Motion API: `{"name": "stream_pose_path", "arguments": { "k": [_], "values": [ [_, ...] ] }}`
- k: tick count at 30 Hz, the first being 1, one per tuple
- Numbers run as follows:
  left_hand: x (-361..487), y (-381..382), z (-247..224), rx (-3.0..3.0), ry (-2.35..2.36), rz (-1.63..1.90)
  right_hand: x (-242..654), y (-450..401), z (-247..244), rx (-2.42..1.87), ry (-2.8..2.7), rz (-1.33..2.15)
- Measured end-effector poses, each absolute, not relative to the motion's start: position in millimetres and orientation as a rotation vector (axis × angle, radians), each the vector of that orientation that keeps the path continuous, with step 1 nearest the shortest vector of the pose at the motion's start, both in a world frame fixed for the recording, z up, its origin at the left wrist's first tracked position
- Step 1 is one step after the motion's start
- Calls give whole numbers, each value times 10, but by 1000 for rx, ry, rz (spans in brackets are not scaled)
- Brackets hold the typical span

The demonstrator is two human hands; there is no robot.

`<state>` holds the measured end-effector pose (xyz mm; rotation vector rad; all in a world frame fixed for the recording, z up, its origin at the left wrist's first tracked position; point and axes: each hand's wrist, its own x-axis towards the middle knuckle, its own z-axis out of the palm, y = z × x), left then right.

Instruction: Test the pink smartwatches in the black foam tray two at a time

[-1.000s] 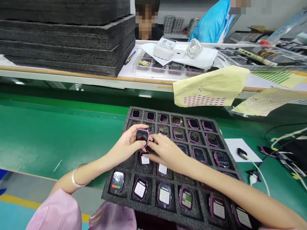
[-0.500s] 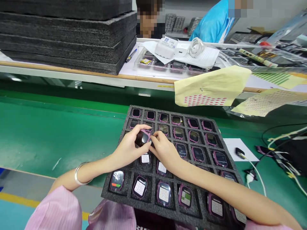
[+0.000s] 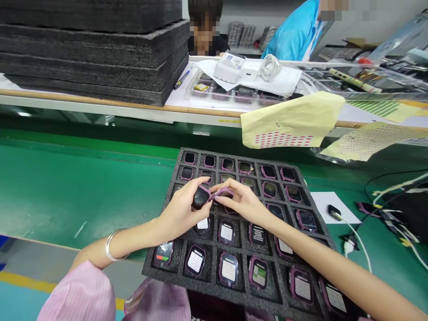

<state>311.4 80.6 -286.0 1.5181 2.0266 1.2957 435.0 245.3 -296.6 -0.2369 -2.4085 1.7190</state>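
Note:
My left hand is closed around the edges of a dark-faced smartwatch with a purple case, held above the left part of a black foam tray. Between the fingers of my right hand is a purple watch frame, tilted so that its edge shows. The two pieces meet or nearly meet; I cannot tell whether they are joined. Purple smartwatches sit in the tray's square pockets, some with lit screens, such as a lit watch in the front row.
A tall stack of black foam trays stands on the shelf, left. Beside it are a clear plastic tray, a white box and a coiled cable. Yellow sheets hang off the shelf. Cables lie right. Two people are behind.
My right hand has shifted right and turned, and the purple frame now shows in its fingers. The watch in my left hand has tilted and its face looks darker.

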Motion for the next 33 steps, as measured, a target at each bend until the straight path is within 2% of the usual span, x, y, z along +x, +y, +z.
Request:
{"name": "stream_pose_path", "arguments": {
  "k": [2, 5, 11, 25, 33],
  "values": [
    [3117, 803, -2857, 1534, 2027, 1295, 4437, 2468, -2878, -370, -2233, 2016],
    [3127, 815, -2862, 1527, 2024, 1301, 4565, 2461, -2808, -535, -2152, 2105],
    [3165, 847, -2880, 1428, 1961, 1317, 4630, 2450, -2848, -451, -1782, 2355],
    [3280, 808, -2796, 1318, 1767, 1312, 4674, 2438, -2832, -287, -1537, 2680],
    [3276, 836, -2812, 1332, 1768, 1301, 4687, 2392, -2836, -291, -1634, 2618]
  ]
}}
